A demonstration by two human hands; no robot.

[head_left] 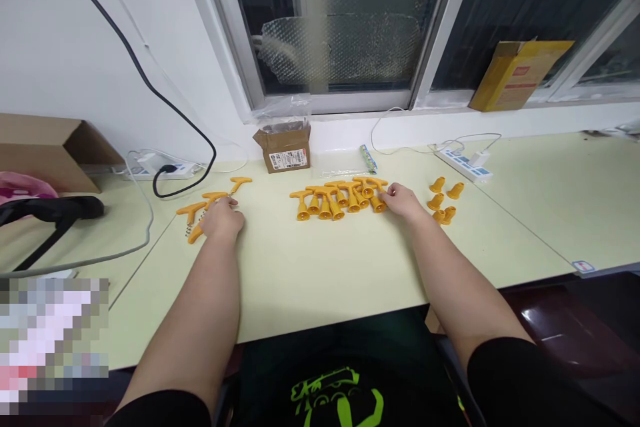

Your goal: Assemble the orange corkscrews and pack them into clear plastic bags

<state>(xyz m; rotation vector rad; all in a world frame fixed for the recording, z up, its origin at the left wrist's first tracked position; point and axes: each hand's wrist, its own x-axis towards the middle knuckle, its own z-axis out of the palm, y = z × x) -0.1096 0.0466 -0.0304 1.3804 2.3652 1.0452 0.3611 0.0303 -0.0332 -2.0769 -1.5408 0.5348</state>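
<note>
My left hand [223, 217] is over a small group of orange T-shaped handles with metal spirals [191, 211] at the left; its fingers are bent round something I cannot make out. One more T-handle [241, 182] lies just beyond it. In the middle is a row of several orange pieces, T-handles joined to bell-shaped cups [325, 204]. At the row's right end, my right hand [400, 200] has its fingertips closed on an orange T-handle piece [379, 203]. Several loose orange cups [435, 201] stand or lie to the right of my right hand.
An open cardboard box [287, 149] stands by the wall, beside a clear plastic bag [337, 162]. Power strips [465, 164] with cables lie at the back. A black cable [150, 84] hangs at the left, near a larger carton [47, 147]. A yellow carton [517, 77] leans on the window.
</note>
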